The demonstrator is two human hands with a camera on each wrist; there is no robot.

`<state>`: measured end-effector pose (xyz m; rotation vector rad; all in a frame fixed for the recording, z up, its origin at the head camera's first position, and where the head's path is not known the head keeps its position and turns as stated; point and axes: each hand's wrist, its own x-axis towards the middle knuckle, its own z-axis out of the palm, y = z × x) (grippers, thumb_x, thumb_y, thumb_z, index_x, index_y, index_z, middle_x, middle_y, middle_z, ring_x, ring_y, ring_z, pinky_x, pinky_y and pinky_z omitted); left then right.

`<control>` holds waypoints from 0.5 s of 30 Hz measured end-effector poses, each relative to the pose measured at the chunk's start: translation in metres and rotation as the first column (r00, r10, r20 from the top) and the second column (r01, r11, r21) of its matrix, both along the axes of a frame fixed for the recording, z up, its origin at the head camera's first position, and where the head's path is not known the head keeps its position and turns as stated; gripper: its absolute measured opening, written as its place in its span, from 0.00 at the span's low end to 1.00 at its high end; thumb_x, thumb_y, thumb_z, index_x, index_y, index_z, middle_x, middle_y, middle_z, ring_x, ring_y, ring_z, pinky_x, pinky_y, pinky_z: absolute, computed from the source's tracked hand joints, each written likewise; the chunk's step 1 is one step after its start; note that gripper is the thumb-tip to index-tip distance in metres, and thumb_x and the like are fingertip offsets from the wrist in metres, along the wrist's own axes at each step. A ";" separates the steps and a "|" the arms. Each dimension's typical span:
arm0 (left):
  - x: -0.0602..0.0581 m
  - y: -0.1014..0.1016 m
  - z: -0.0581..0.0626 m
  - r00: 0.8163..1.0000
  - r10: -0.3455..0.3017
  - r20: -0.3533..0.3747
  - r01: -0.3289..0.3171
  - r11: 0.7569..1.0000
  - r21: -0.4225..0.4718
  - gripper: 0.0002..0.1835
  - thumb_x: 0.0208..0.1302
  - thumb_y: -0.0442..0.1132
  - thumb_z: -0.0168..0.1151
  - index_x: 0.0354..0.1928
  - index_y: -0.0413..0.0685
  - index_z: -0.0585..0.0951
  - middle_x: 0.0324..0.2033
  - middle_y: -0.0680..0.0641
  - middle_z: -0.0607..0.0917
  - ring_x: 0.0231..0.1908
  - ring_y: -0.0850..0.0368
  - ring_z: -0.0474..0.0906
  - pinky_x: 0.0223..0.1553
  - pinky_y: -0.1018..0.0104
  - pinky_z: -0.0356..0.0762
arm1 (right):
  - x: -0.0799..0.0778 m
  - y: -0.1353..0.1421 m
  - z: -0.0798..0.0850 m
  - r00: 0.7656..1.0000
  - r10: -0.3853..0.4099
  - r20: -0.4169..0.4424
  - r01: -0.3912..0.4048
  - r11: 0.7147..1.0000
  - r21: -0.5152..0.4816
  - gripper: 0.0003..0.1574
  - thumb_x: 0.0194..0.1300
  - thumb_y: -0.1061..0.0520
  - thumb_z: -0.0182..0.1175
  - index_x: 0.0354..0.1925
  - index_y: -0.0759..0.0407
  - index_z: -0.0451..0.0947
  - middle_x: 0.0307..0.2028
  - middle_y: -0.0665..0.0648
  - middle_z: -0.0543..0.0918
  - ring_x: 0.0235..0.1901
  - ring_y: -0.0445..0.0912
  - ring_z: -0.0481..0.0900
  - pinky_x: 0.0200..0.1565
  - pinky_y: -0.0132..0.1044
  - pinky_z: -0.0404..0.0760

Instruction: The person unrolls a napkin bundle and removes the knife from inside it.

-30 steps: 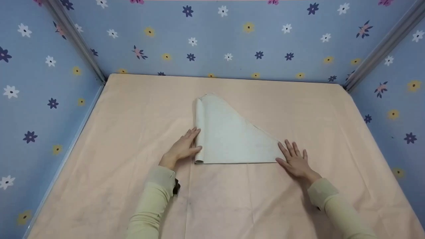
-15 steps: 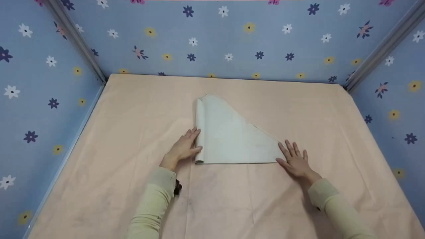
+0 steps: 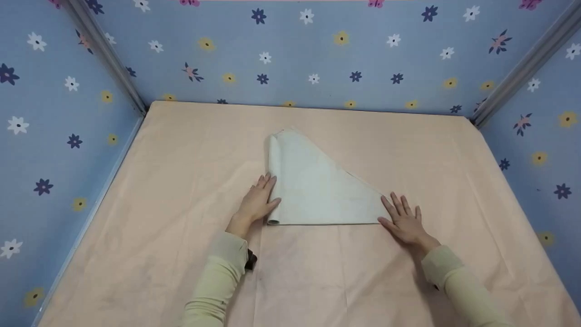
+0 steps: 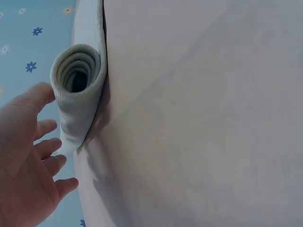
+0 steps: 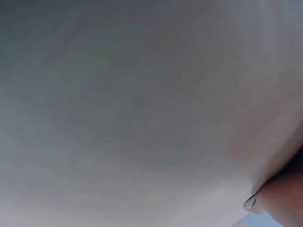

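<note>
A pale, whitish-green cloth [image 3: 322, 195] lies on the covered table, its left side wound into a narrow roll [image 3: 274, 154] and the rest flat, tapering to the right. My left hand [image 3: 256, 200] touches the roll's left side near its front end, thumb reaching over the top, fingers extended. In the left wrist view the spiral layers show at the roll's end [image 4: 78, 106], beside the left hand [image 4: 21, 156]. With fingers spread, my right hand [image 3: 406, 222] rests on the cloth's right corner. Only a bit of the right hand [image 5: 286, 198] shows in the right wrist view.
A peach tablecloth [image 3: 190, 150] with light creases covers the table. Blue panels with a flower print [image 3: 290, 59] stand behind and on both sides, joined by grey corner posts [image 3: 522, 68].
My left hand has shifted slightly to the right, its thumb now farther over the roll. The right hand and the flat part of the cloth look unmoved.
</note>
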<state>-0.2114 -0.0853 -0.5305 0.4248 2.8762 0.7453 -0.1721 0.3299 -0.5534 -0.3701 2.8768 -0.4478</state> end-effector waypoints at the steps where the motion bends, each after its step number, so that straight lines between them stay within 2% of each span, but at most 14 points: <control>1: 0.000 0.001 -0.001 1.000 0.004 -0.004 -0.004 1.000 0.001 0.35 0.62 0.49 0.51 0.66 0.42 0.54 0.66 0.41 0.50 0.65 0.45 0.43 0.62 0.50 0.46 | 0.000 0.000 0.000 1.000 0.000 0.000 0.000 1.000 -0.001 0.42 0.65 0.36 0.39 0.69 0.53 0.41 0.68 0.62 0.37 0.65 0.60 0.30 0.55 0.64 0.27; 7: 0.000 0.009 -0.004 0.999 0.009 -0.032 -0.009 1.000 0.005 0.35 0.62 0.49 0.52 0.66 0.41 0.55 0.67 0.42 0.48 0.65 0.46 0.41 0.61 0.48 0.47 | 0.000 0.000 0.000 1.000 -0.002 -0.006 0.002 1.000 0.003 0.43 0.65 0.35 0.39 0.69 0.54 0.42 0.68 0.61 0.37 0.65 0.59 0.31 0.55 0.64 0.27; 15: 0.000 0.017 -0.006 0.999 -0.019 -0.048 0.018 0.999 -0.030 0.36 0.62 0.51 0.51 0.67 0.43 0.53 0.67 0.44 0.45 0.66 0.46 0.39 0.61 0.47 0.46 | 0.000 0.002 -0.002 1.000 0.015 -0.015 -0.015 1.000 -0.011 0.41 0.65 0.38 0.40 0.69 0.53 0.42 0.68 0.62 0.38 0.65 0.60 0.31 0.55 0.64 0.27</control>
